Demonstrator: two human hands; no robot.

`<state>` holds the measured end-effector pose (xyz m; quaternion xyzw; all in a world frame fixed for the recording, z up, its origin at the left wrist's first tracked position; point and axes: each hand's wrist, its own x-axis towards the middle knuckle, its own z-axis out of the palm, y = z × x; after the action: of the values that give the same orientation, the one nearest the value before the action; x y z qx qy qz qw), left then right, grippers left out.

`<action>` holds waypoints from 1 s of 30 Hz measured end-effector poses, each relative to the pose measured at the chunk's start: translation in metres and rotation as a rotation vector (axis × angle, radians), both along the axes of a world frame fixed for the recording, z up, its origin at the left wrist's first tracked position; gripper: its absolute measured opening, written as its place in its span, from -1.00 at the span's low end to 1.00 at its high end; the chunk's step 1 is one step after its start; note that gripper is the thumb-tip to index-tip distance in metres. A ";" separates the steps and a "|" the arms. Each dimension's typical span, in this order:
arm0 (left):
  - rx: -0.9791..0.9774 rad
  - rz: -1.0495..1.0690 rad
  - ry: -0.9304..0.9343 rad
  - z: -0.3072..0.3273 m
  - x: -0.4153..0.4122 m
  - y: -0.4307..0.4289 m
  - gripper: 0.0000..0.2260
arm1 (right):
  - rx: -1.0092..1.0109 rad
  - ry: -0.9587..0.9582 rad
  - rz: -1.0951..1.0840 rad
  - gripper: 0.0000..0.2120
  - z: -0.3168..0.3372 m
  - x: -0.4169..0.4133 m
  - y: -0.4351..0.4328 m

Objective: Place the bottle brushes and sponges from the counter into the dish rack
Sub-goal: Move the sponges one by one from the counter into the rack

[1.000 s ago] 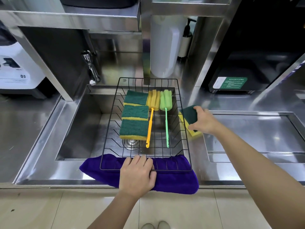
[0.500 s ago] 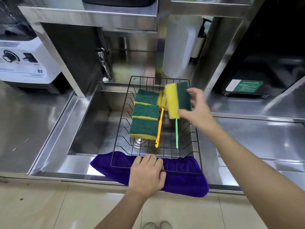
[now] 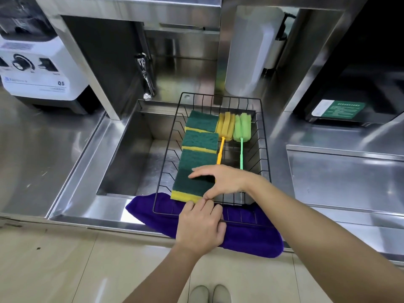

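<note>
The black wire dish rack sits across the sink. Inside it, a column of green-and-yellow sponges runs front to back; the farthest sponge lies by the yellow bottle brush and the green bottle brush. My right hand rests on the nearest sponge, fingers over its green top and thumb at its front right corner. My left hand grips the rack's front rim, over the purple cloth.
A purple cloth lies under the rack's front edge on the sink rim. A faucet stands behind the sink. A white blender base is at the left, a white cylinder behind the rack, steel counter at right.
My right hand lifted the sponge from the counter right of the rack, carried it over the rack and lowered it at the front of the sponge column. My left hand stayed on the rim.
</note>
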<state>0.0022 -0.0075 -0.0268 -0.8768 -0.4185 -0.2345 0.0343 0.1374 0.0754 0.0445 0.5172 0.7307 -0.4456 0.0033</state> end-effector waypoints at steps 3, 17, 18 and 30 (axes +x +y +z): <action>-0.005 0.001 0.002 -0.001 0.000 0.000 -0.89 | 0.064 -0.088 0.063 -0.43 -0.005 -0.003 -0.001; 0.009 -0.003 -0.017 0.001 0.000 0.001 -0.90 | 0.238 -0.270 0.096 -0.59 -0.019 -0.015 -0.010; 0.014 -0.002 -0.021 0.001 0.000 0.001 -0.90 | 0.227 -0.275 0.112 -0.59 -0.019 -0.013 -0.013; 0.023 -0.002 -0.016 0.001 0.000 0.001 -0.88 | 0.335 -0.277 0.071 -0.60 -0.017 -0.011 -0.019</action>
<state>0.0020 -0.0062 -0.0253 -0.8749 -0.4150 -0.2463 0.0410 0.1263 0.0567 0.0279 0.5407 0.8049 -0.2423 0.0332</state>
